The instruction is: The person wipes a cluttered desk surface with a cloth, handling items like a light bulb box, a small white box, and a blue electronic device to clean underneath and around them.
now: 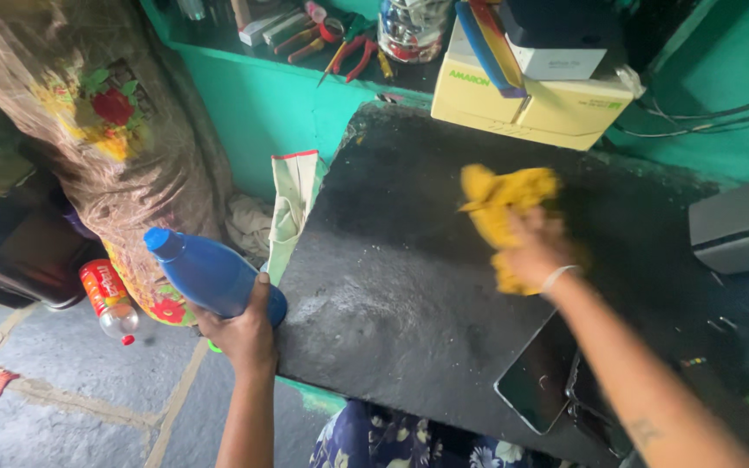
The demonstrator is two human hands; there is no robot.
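Hands, two: left hand (240, 334) grips one blue bottle (210, 273), right hand (535, 251) one yellow cloth (500, 204).

Cream box (556, 108) at the slab's back, red-handled pliers (353, 54) on green shelf, phone (537, 381) near front edge

Both forearms are bare, with no sleeves showing anywhere along them up to the bottom edge of the view. The left hand (240, 329) wears no ring, band or glove. The right hand (535, 247) is blurred, and a thin, pale bangle (558, 277) circles its wrist. Farther up the right forearm, near the lower edge, sits a small dark tattoo (643, 431), too blurred to make out its shape. Low in the middle shows a dark blue garment with a white flower print (392, 442).
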